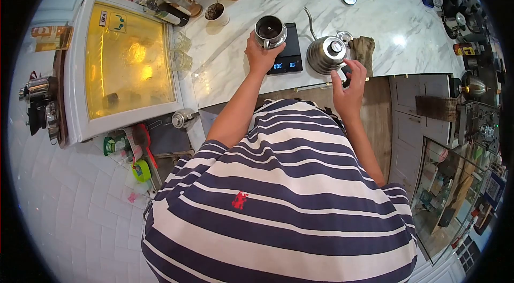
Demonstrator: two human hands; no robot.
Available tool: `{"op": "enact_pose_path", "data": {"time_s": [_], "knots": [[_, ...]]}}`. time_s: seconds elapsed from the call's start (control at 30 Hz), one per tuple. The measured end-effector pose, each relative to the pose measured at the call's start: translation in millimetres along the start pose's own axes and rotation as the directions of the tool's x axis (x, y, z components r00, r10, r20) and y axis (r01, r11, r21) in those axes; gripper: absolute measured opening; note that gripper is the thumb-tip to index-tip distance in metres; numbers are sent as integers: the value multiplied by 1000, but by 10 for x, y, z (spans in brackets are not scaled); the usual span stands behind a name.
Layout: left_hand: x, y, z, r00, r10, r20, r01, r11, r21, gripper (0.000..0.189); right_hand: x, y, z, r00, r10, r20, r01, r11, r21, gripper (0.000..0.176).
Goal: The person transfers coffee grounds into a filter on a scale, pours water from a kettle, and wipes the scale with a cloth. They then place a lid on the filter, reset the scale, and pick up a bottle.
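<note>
Basically, L hand [260, 54] clamped round shiny metal cup [269, 28], dark inside; R hand [350, 89] half open, fingers apart nr silver kettle [325, 55]

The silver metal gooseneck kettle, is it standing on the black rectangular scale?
No, the kettle stands beside the scale, with grey-veined white counter showing between.

I'm at the counter [214, 82] of a kitchen or small café coffee bar; I can't tell which. Coffee gear shows it: a gooseneck kettle [325, 54], a black scale [289, 50] with a lit display, and a metal dripper [269, 28] in my left hand [263, 54]. Bottles [170, 13] and glasses [181, 60] line one side, grey cabinets [420, 102] sit below the marble-look top, and white tiles [69, 192] cover a surface to my left.
</note>
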State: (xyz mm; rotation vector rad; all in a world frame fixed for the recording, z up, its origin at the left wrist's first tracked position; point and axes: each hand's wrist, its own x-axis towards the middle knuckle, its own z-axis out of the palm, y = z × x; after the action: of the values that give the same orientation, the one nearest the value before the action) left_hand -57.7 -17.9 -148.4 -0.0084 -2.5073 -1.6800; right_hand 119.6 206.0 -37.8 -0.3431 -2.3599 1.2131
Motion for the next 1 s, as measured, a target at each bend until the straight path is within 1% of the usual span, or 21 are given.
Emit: {"op": "enact_pose_path", "data": {"time_s": [0.03,0.13,0.23,0.33,0.43,0.53,0.63,0.73,0.83,0.93,1.0], "knots": [[4,-1,27,1000,1,5,-1,1000,-1,92,15,4,-14,1000,7,7,-7,1000,1,44],[-3,33,81,1000,-30,3,30,999,23,92,40,113,-30,999,-33,-1,33,999,-34,43],[-31,96,100,998,-63,0,63,998,-1,91,63,201,-49,999,-43,-2,42,998,-36,43],[-48,125,101,999,-53,-9,53,999,-6,88,91,226,-82,999,-46,6,46,998,-39,43],[-65,133,123,999,-45,-10,44,996,-73,86,117,226,-117,999,-44,2,44,998,-53,43],[-59,112,148,999,-52,-12,51,994,-100,87,136,280,-136,999,-42,9,43,997,-61,43],[-45,118,119,994,-98,48,102,991,-89,90,147,303,-141,999,-36,18,37,997,-62,42],[-92,274,36,986,-146,77,133,979,157,103,152,337,-163,999,-34,19,35,998,-59,43],[-174,195,-47,997,-77,20,71,974,217,116,134,428,-180,1000,-23,14,24,996,-88,43],[-303,86,-213,999,-8,-35,17,958,287,123,94,533,-172,996,63,56,-60,996,-63,43],[-414,-3,-335,996,20,-82,6,950,311,119,44,601,-110,982,180,58,-180,984,-5,44]]}}
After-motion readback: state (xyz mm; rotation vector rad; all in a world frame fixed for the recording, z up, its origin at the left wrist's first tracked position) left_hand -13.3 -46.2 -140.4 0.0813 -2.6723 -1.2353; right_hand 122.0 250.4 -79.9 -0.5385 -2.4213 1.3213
